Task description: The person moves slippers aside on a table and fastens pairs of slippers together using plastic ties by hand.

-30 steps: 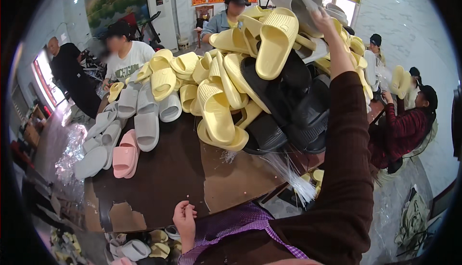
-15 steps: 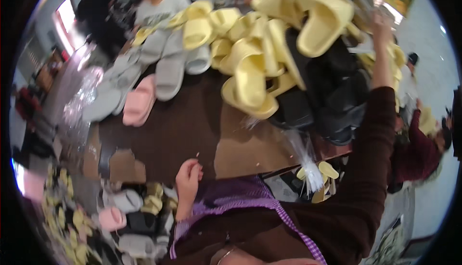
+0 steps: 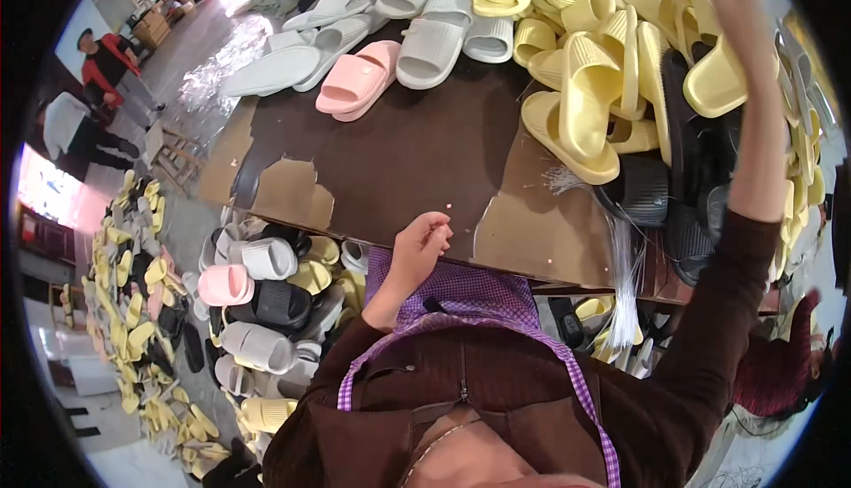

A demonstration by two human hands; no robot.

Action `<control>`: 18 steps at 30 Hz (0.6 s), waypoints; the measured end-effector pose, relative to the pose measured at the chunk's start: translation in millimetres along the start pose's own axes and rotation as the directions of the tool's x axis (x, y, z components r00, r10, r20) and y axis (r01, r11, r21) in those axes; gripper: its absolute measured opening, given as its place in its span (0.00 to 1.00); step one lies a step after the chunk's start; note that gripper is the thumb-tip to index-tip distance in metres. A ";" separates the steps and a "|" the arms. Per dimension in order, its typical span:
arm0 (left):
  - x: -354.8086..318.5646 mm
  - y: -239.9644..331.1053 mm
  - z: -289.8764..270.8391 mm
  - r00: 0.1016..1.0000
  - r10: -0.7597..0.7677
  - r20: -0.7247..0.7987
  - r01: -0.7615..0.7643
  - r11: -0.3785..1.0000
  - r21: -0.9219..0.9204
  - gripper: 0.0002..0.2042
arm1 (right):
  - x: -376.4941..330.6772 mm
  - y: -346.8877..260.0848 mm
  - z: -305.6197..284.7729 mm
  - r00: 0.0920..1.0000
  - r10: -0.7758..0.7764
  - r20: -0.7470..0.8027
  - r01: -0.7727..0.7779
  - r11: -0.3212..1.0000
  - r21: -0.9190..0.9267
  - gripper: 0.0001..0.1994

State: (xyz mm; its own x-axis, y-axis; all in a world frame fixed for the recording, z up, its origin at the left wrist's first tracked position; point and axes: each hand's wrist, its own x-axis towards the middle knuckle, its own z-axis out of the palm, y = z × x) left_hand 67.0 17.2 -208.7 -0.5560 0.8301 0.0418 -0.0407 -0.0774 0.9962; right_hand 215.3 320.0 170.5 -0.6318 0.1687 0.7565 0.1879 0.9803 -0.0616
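Observation:
My left hand [image 3: 423, 246] hovers by the near edge of a dark brown table [image 3: 390, 160], in front of my purple checked apron. Its fingers are curled in; whatever they hold, if anything, is hidden. My right arm stretches far out over the right end of the slipper pile. The right hand [image 3: 731, 0] is at the top edge of the view with its fingertips cut off, so its grip does not show. Beneath that arm lie yellow slippers [image 3: 592, 102] and black slippers [image 3: 640, 188]. Grey slippers [image 3: 436, 34] and a pink pair [image 3: 358, 80] sit left of them.
Brown cardboard [image 3: 541, 213] covers parts of the tabletop. A bundle of clear plastic strands [image 3: 623, 284] hangs over the front edge. Mixed slippers [image 3: 261, 306] are heaped below on the left, with more [image 3: 146, 311] on the floor. Other people stand or sit around the room.
The view has turned, so the table and pile sit farther right and higher. My right hand has shifted to the top edge. The left hand stays curled near the table edge.

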 end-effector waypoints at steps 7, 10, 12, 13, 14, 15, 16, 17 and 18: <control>-3.8 0.0 0.6 0.997 0.065 -0.030 -0.064 0.998 0.019 0.08 | -21.7 -101.0 163.9 0.979 0.020 0.201 -0.131 0.818 0.559 0.12; -5.2 -3.5 -0.4 0.997 0.062 -0.037 -0.065 0.995 -0.079 0.08 | -65.1 -177.2 182.7 0.945 -0.056 0.323 -0.248 0.523 0.815 0.09; -5.1 -0.4 -5.4 0.997 0.060 -0.039 -0.064 0.989 -0.130 0.09 | -81.0 -211.9 168.6 0.899 -0.178 0.401 -0.343 0.282 0.896 0.07; -3.8 7.7 -14.5 0.993 0.110 -0.053 -0.118 0.975 -0.186 0.10 | -84.4 -217.1 159.9 0.894 -0.191 0.406 -0.349 0.271 0.897 0.07; -7.0 17.4 -26.7 0.985 0.150 -0.085 -0.166 0.957 -0.237 0.11 | -86.2 -224.5 154.7 0.901 -0.312 0.301 -0.233 0.236 0.943 0.07; -8.1 63.4 -28.6 0.983 0.165 -0.085 -0.181 0.952 -0.246 0.14 | -86.7 -225.8 148.3 0.896 -0.400 0.194 -0.119 0.206 0.971 0.07; -9.6 111.3 -31.3 0.980 0.179 -0.086 -0.195 0.947 -0.256 0.17 | -84.1 -226.5 143.3 0.917 -0.390 0.089 -0.041 0.130 0.991 0.07; -15.7 138.9 -41.3 0.974 0.214 -0.072 -0.225 0.947 -0.229 0.20 | -81.3 -231.4 135.0 0.927 -0.374 -0.019 0.043 0.055 0.998 0.08; -19.6 164.2 -46.8 0.966 0.256 -0.040 -0.259 0.944 -0.205 0.23 | -77.1 -223.1 119.0 0.900 -0.432 -0.054 0.089 0.061 0.994 0.07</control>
State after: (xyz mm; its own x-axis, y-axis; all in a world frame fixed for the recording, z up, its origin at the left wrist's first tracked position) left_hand 32.4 -37.6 -49.5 -0.5810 0.7595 0.2926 -0.0649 -0.4016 0.9135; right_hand 132.6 100.5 48.4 -0.6096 -0.2777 0.7424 -0.7921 0.1778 -0.5839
